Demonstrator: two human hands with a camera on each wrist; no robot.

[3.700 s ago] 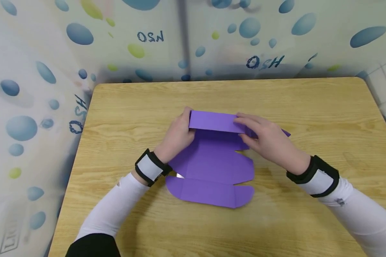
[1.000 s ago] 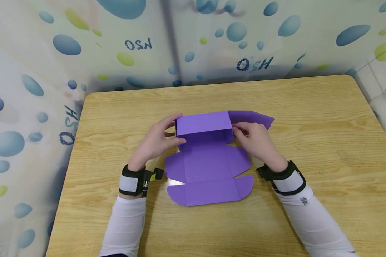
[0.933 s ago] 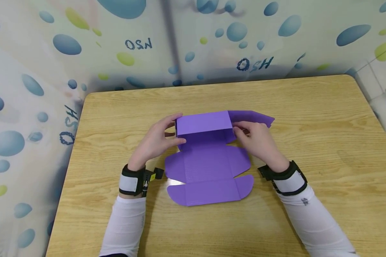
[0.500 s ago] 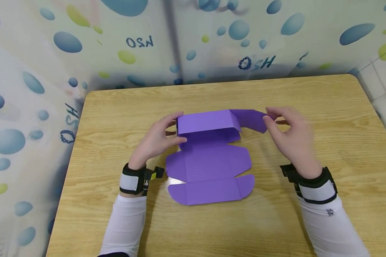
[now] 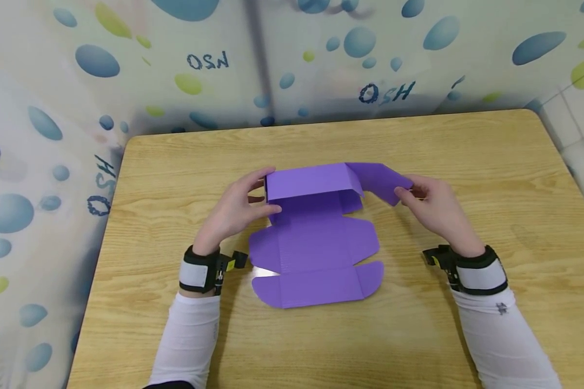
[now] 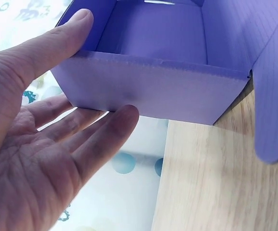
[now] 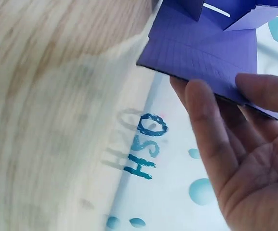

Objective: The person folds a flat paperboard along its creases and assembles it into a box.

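Note:
A purple cardboard box, partly folded, lies on the table with its far part standing up and its near panels flat. My left hand holds the left end of the raised part. In the left wrist view the thumb hooks over the top edge of the end wall, with the fingers spread on its outside. On the right, my right hand pinches the outer edge of a long side flap, which sticks out from the raised part. The right wrist view shows thumb and fingers on both faces of that flap.
The wooden table carries the box near its middle. A curtain with blue and green spots hangs behind and to the left. Flat tabs spread out at the box's near corners. Each wrist wears a black band.
My right hand has left the box's right end, moved right and taken hold of the side flap's outer edge. The right end now shows uncovered. My left hand stays on the left end.

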